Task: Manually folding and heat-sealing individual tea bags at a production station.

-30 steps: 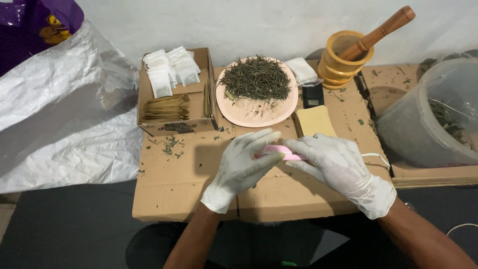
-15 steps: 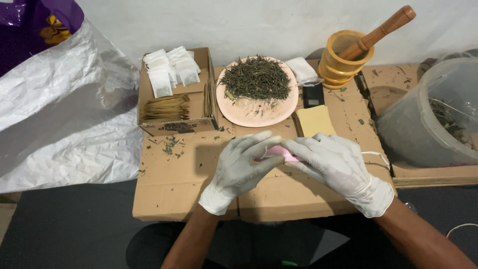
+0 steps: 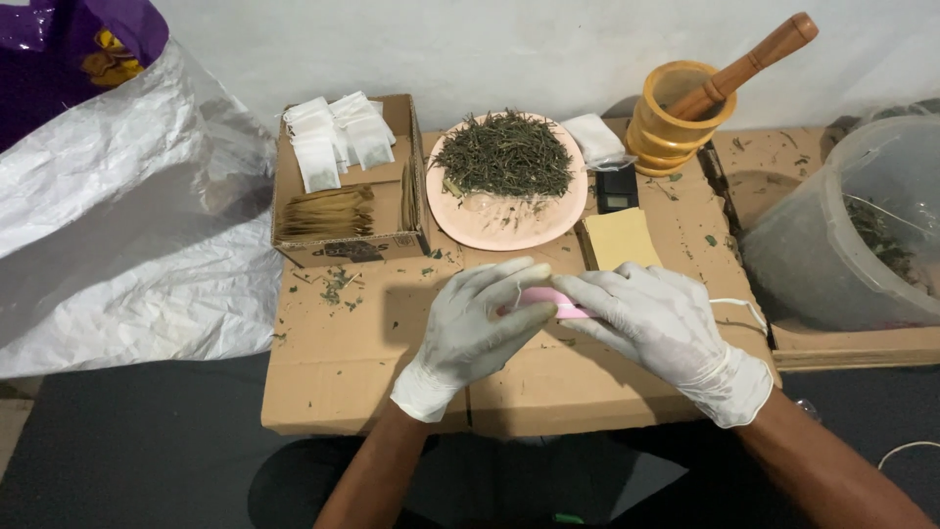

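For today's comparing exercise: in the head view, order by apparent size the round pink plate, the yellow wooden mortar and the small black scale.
Largest to smallest:
1. Round pink plate
2. Yellow wooden mortar
3. Small black scale

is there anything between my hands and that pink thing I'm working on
Nothing visible. Both gloved hands, left hand and right hand, already close around the pink object over the cardboard surface. The plate of dried leaves sits behind, apart from them.
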